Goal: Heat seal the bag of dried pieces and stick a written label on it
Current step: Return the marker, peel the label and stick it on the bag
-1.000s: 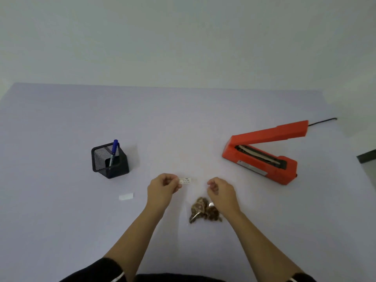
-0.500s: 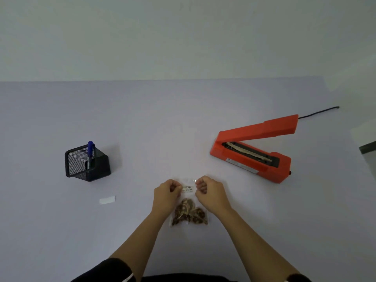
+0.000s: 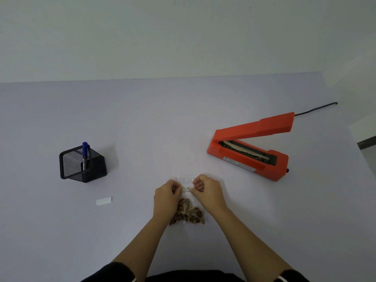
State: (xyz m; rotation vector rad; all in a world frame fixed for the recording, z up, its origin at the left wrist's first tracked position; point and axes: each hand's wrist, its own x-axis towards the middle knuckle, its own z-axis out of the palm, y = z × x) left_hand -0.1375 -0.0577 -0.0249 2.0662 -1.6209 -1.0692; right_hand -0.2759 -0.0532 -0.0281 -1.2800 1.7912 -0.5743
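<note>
A clear bag of brown dried pieces lies flat on the table in front of me. A small white written label rests on the bag's upper part. My left hand pinches the label's left end and my right hand pinches its right end, both pressed down on the bag. The orange heat sealer stands to the right with its arm raised open.
A black mesh pen holder with a blue pen stands at the left. A white paper strip lies in front of it. The sealer's black cord runs off the back right. The table's right edge is near the sealer.
My hands came together over the bag and brought the label down onto its upper part; the right hand took the label's other end. My head view shifted.
</note>
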